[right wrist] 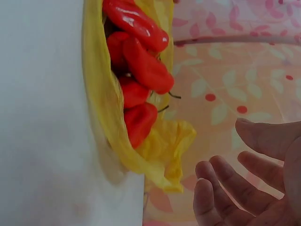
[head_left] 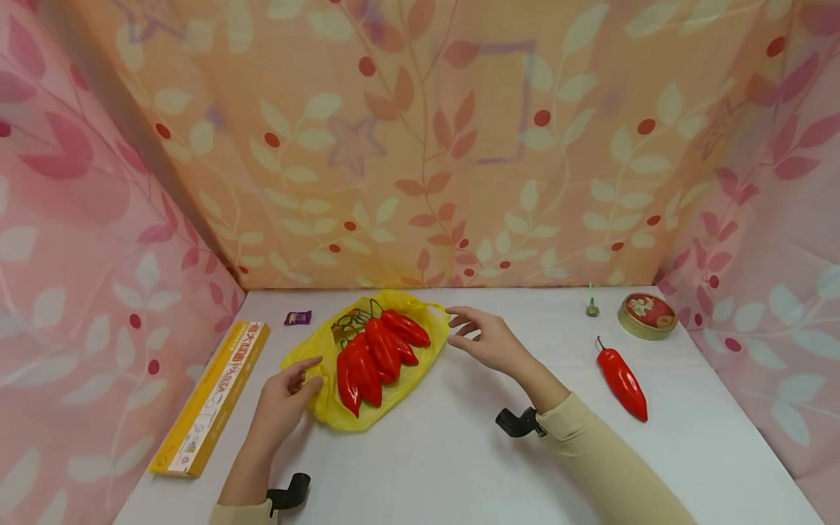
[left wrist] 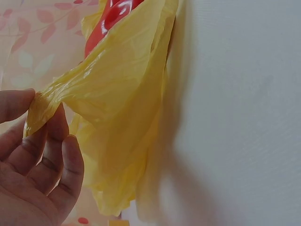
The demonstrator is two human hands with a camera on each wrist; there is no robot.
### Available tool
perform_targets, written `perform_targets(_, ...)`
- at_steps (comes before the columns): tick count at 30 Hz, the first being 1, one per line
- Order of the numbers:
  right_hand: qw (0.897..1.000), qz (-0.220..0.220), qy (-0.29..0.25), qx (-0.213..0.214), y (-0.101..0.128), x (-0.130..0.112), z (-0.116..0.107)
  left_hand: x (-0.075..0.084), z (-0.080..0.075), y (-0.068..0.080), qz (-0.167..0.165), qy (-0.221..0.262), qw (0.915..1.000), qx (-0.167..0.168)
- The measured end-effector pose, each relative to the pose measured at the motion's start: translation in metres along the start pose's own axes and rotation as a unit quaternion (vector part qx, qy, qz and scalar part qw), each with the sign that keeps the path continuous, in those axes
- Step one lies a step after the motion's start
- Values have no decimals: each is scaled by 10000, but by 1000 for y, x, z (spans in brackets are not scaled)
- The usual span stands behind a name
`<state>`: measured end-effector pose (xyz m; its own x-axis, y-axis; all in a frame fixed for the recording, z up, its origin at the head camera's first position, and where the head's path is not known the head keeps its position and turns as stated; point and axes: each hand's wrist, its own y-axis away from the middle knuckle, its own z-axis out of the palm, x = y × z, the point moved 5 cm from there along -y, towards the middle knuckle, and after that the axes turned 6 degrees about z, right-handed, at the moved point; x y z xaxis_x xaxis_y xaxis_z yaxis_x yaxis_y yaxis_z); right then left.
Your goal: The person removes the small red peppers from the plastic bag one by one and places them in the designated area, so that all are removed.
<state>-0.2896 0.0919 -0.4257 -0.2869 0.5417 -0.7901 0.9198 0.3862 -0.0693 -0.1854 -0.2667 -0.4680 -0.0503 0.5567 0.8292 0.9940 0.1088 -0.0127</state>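
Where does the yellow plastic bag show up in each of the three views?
Head: yellow plastic bag left of centre on the white table, left hand pinching its near edge.
Left wrist: fills the centre, pinched at left.
Right wrist: upper centre-left.
Shared landmark: the red peppers in it.

Red peppers (head_left: 374, 354), yellow bag (head_left: 315, 343), leaf-patterned backdrop (head_left: 420, 146)

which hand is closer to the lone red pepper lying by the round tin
Right. The right hand hovers open at the yellow plastic bag's far edge, left of the lone glossy red pepper. The left hand pinches the bag's near-left edge, farther away.
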Motion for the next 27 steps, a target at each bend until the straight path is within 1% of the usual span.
perform_targets(3, 9999, 25, -98, -100, -10, -6, 11, 2, -1, -1, 14, 3, 10000, 3)
perform_targets(7, 9993, 71, -198, -303, -22, -14, 29, 1, -2, -1, -61, 44, 10000, -53)
perform_targets(16, 9972, 72, -512, -542, -45, -29, 59, -2, -2, 1, -104, -6, 9999, -51)
perform_targets(22, 9963, 34, -622, -587, -56, -32, 81, -1, -2, 2, -107, -46, 9999, -78)
perform_targets(27, 9968, 141, -593, -515, -60, -29, 95, -1, 1, 5, -158, -29, 9998, -100)
